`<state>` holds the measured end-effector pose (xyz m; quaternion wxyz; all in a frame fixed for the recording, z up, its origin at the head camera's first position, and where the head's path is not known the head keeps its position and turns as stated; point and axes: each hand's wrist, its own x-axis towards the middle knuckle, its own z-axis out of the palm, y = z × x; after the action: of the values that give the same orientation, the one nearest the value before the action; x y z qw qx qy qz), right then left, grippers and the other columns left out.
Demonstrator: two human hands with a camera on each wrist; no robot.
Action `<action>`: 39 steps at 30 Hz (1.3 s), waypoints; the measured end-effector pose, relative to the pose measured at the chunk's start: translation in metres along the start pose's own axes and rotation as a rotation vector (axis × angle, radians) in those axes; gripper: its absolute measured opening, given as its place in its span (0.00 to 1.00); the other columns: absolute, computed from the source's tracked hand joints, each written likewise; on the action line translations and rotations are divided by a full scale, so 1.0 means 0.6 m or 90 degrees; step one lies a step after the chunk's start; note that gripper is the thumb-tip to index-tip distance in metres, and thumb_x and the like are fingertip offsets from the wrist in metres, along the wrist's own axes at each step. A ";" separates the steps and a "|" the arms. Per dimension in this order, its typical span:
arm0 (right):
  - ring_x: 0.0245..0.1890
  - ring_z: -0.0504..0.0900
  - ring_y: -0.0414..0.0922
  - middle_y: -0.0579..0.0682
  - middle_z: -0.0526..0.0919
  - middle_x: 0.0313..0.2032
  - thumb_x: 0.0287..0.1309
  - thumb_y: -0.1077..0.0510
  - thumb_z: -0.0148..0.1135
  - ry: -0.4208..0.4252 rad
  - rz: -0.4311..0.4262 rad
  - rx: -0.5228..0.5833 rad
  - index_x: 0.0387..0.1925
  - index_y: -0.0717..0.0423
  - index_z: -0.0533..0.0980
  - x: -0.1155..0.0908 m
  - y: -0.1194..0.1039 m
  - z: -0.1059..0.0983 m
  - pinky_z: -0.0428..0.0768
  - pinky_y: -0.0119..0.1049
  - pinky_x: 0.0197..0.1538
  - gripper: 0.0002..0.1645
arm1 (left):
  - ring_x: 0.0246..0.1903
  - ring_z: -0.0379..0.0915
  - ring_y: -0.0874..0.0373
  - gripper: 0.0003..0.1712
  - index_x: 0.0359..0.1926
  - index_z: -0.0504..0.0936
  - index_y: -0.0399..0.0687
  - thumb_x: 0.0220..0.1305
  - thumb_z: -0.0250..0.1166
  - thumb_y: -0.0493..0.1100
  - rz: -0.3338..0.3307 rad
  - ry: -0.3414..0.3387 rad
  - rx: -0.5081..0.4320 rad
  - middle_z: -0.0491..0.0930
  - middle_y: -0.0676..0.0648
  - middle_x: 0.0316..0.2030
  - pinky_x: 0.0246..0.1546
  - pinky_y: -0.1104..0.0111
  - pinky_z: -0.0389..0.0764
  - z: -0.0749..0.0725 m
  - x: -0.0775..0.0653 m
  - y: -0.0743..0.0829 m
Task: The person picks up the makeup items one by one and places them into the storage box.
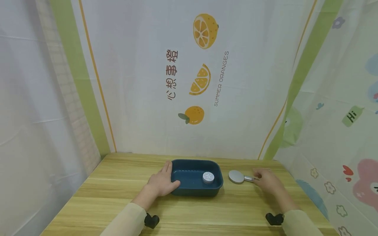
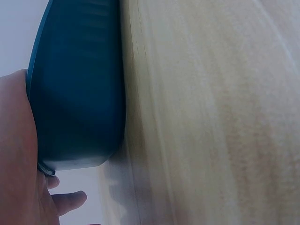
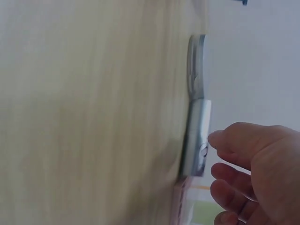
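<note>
A dark blue rectangular bin (image 1: 196, 192) stands on the wooden table, and a small round white piece with a star pattern (image 1: 208, 177) lies inside it, toward the right end. Against the bin's left end rests my left hand (image 1: 161, 182), fingers stretched along the far corner and thumb at the near rim. To the right of the bin lies a silver hand mirror-like disc with a short handle (image 1: 236, 176). My right hand (image 1: 267, 180) is at the end of that handle; in the right wrist view its thumb and loosely bent fingers (image 3: 229, 187) stand beside the handle (image 3: 196, 140), not wrapped round it.
Just beyond the handle, by the right fingers, lies a pinkish see-through flat item (image 3: 180, 201). Printed curtains (image 1: 147, 131) hang behind the table and along both sides. A black wrist mount (image 1: 152, 221) sticks out from the left sleeve.
</note>
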<state>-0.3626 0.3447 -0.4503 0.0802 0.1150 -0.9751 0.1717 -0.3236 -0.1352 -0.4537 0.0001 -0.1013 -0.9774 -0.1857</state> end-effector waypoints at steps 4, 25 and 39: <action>0.58 0.81 0.65 0.71 0.82 0.65 0.67 0.61 0.72 -0.003 -0.003 -0.012 0.41 0.64 0.85 -0.001 0.008 0.002 0.83 0.61 0.59 0.08 | 0.82 0.62 0.35 0.57 0.88 0.47 0.35 0.75 0.59 0.63 0.001 -0.001 0.003 0.47 0.36 0.89 0.69 0.29 0.71 -0.001 0.000 0.000; 0.45 0.79 0.52 0.48 0.84 0.35 0.56 0.62 0.76 0.002 -0.006 -0.048 0.38 0.55 0.85 -0.005 0.015 0.011 0.79 0.53 0.49 0.08 | 0.82 0.63 0.35 0.57 0.88 0.48 0.34 0.75 0.59 0.63 0.002 0.003 0.004 0.48 0.36 0.89 0.68 0.30 0.72 0.001 -0.002 -0.001; 0.39 0.79 0.46 0.45 0.85 0.33 0.60 0.61 0.75 -0.026 0.024 -0.048 0.40 0.55 0.86 -0.006 0.015 0.010 0.80 0.52 0.47 0.07 | 0.82 0.62 0.35 0.57 0.88 0.47 0.35 0.76 0.59 0.63 0.000 0.000 0.003 0.47 0.36 0.89 0.70 0.29 0.71 0.000 -0.001 -0.001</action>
<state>-0.3624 0.3514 -0.4596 0.0610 0.0968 -0.9844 0.1338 -0.3229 -0.1357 -0.4541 0.0007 -0.1015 -0.9777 -0.1837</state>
